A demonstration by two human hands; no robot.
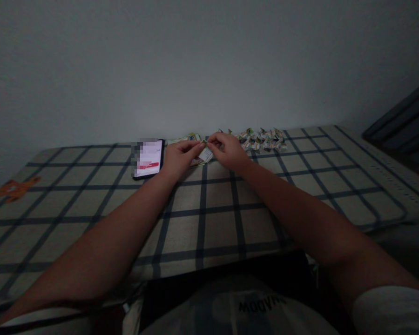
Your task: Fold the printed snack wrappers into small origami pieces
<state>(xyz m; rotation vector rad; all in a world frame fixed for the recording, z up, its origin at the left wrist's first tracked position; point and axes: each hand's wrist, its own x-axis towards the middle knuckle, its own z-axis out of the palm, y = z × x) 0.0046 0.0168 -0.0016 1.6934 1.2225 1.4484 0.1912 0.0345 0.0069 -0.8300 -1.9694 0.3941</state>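
Note:
Both my hands meet near the far edge of the cloth-covered table. My left hand (180, 156) is closed in a pinch at the left side of a small printed white-and-green packet (206, 154). On its other side, my right hand (231, 150) pinches the same packet near its top, fingers curled. Small print shows on the packet's face; what is inside cannot be seen. A flat green-and-white printed bag (182, 138) lies behind and under my left hand, partly hidden. To the right of my right hand lies a cluster of several similar small twisted packets (263, 139).
A phone (149, 159) with a lit screen lies just left of my left hand. The checked tablecloth (209, 223) spans the table, against a plain wall (209, 65). An orange figure (16, 188) is at the far left. Something dark and striped (405, 125) stands at right.

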